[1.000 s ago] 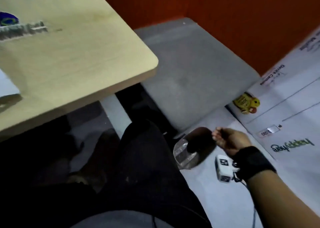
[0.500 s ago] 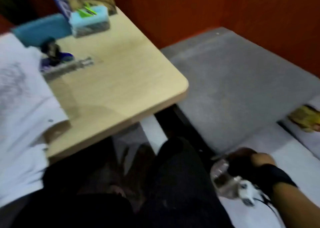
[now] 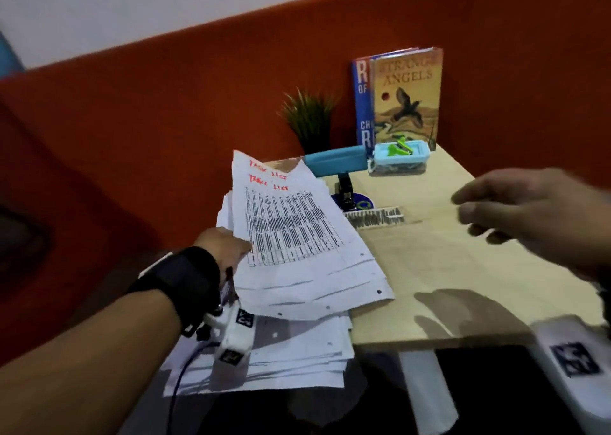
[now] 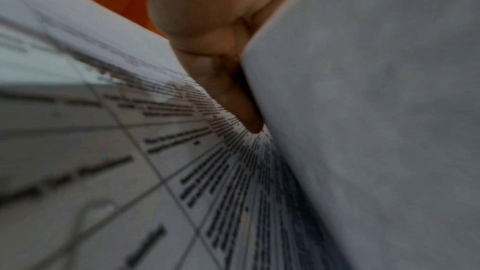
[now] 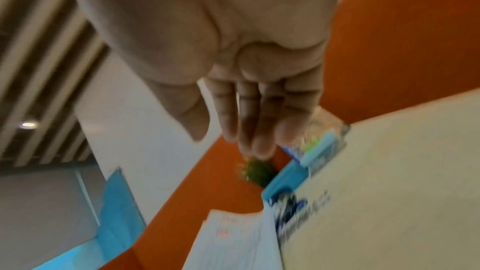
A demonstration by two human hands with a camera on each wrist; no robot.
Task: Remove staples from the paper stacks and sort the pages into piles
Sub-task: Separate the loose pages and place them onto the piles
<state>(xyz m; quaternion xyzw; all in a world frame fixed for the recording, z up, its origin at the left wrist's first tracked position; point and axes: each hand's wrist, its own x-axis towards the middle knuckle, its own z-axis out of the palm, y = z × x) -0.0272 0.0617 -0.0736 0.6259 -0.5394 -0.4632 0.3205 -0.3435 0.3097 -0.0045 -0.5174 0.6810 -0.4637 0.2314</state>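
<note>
My left hand [image 3: 238, 253] grips the left edge of a raised sheaf of papers [image 3: 297, 246] bearing a printed table and red handwriting. It is lifted off a lower paper stack [image 3: 291, 352] that overhangs the wooden table [image 3: 446, 269]. In the left wrist view a finger [image 4: 228, 93] is wedged between the raised sheets [image 4: 363, 110] and a printed page [image 4: 130, 151]. My right hand [image 3: 472, 216] hovers over the table's right side, blurred, with straight fingers [image 5: 246, 130] and nothing in it. A strip of staples [image 3: 377, 218] lies beside the papers.
At the table's back stand two books [image 3: 406, 97], a small green plant [image 3: 309, 117], a light blue box [image 3: 400, 158] and a long blue case [image 3: 335, 163]. A black tool on a blue disc [image 3: 345, 190] sits below it. An orange wall runs behind.
The view swung from the grey seat up to the table. My right hand let go of the dark and clear object on the seat and now hovers empty over the table.
</note>
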